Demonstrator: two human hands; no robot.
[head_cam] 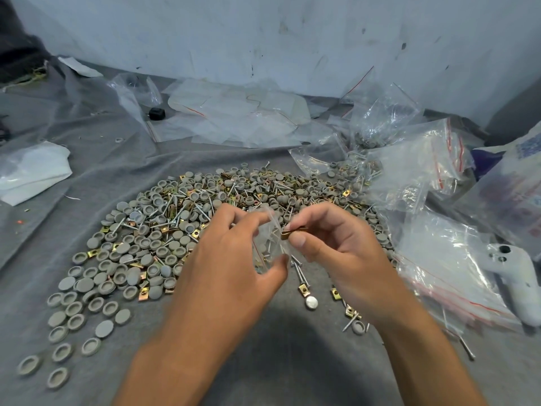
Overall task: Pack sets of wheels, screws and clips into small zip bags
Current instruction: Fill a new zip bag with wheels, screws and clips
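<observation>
A wide heap of grey round wheels [152, 250], silver screws [301, 273] and brass clips [304, 290] lies on the grey cloth. Above its near edge my left hand [231, 259] holds a small clear zip bag [268, 238] between thumb and fingers; a screw shows inside it. My right hand [336, 247] pinches a few brass clips [292, 232] at the bag's mouth.
Empty clear zip bags [240, 112] with red seal lines lie at the back, and fuller bags [439, 259] are piled on the right. A white handheld device [515, 279] rests at the right edge. White folded plastic [32, 171] lies left. A wall stands behind.
</observation>
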